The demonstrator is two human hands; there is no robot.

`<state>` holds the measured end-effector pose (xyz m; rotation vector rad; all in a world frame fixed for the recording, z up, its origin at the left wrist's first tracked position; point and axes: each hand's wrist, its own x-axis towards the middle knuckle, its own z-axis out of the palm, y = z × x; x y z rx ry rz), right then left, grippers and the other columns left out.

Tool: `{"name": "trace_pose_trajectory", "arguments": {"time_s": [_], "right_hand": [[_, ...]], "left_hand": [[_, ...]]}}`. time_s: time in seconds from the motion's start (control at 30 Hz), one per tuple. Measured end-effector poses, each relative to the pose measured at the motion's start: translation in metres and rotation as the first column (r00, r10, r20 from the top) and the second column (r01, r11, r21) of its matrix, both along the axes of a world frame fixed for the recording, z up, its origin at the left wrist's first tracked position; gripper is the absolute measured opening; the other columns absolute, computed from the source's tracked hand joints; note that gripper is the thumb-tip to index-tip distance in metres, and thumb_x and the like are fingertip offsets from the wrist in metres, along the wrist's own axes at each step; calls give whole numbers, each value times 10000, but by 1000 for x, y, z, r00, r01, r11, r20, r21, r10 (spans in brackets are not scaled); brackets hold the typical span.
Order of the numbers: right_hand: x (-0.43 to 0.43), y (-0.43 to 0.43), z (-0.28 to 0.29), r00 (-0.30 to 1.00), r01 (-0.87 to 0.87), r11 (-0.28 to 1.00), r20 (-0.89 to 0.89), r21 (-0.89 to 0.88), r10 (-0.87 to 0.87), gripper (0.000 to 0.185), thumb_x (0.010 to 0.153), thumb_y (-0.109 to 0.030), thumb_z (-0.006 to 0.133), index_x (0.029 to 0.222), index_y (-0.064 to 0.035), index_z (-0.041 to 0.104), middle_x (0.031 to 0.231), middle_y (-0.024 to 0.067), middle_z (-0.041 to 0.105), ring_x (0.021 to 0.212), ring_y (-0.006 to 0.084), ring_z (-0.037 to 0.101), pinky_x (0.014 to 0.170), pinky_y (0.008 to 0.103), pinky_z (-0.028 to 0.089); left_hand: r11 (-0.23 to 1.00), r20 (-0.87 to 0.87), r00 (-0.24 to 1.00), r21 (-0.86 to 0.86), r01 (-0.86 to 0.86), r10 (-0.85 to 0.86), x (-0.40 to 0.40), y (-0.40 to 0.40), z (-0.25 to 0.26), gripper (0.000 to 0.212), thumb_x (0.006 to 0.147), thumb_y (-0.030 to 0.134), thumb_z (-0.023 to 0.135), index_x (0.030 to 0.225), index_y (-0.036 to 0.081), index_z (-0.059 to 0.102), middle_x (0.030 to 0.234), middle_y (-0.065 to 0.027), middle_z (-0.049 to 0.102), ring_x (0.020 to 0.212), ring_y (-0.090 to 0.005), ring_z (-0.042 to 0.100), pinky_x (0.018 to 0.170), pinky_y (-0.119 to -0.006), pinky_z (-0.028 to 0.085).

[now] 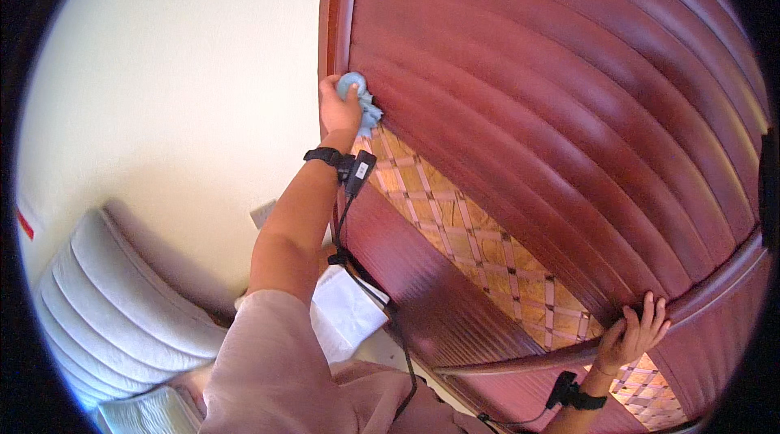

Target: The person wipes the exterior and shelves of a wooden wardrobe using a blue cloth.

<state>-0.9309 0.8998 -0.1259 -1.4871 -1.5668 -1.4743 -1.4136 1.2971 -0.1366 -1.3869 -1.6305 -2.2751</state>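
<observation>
My left hand (342, 106) grips a crumpled light-blue cloth (368, 111). The cloth touches the left side of a large dark-red ribbed panel (518, 99), close to its brown edge frame (339, 13). Lower right, my right hand (634, 331) lies with fingers apart on a raised dark-red rail (701, 305) between two panel sections; it holds nothing. A slanting gold-brown band with a lattice pattern (463, 220) crosses the panel below the cloth. Under that band is a narrower ribbed red section (439, 275).
A pale wall (183, 56) adjoins the frame on the left. Grey channelled upholstery (128, 306) stands at lower left. White paper or a similar flat sheet (347, 312) is partly behind my arm. A black cable (409, 355) hangs from my left wrist device (359, 173).
</observation>
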Motion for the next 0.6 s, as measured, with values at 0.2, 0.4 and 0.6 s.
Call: {"name": "trace_pose_trajectory", "arguments": {"time_s": [0.2,0.4,0.6], "right_hand": [[16,-5,-15,988,148,988,-26,-44,-149,144,905,-192,478,874,-132,605,1281,137,567,1256,406,452,1060,626,211],[0,-5,-10,973,201,975,-95,-96,-210,315,955,-315,372,921,-89,589,1289,162,542,1250,438,443,1052,643,207],[3,3,-23,985,129,992,-116,13,-127,278,949,-289,397,974,-77,575,1300,172,531,1251,452,434,1058,640,200]], "left_hand": [[991,-86,988,-42,126,-129,-30,18,35,183,822,150,668,981,66,640,951,-176,658,844,-335,640,756,-390,497],[949,-238,971,307,75,1,-21,22,107,257,845,149,684,1076,41,657,1052,-148,645,983,-238,612,868,-340,474],[927,-260,964,371,43,60,-15,20,225,240,816,128,692,1043,50,680,1063,-179,595,994,-335,574,889,-385,456]]}}
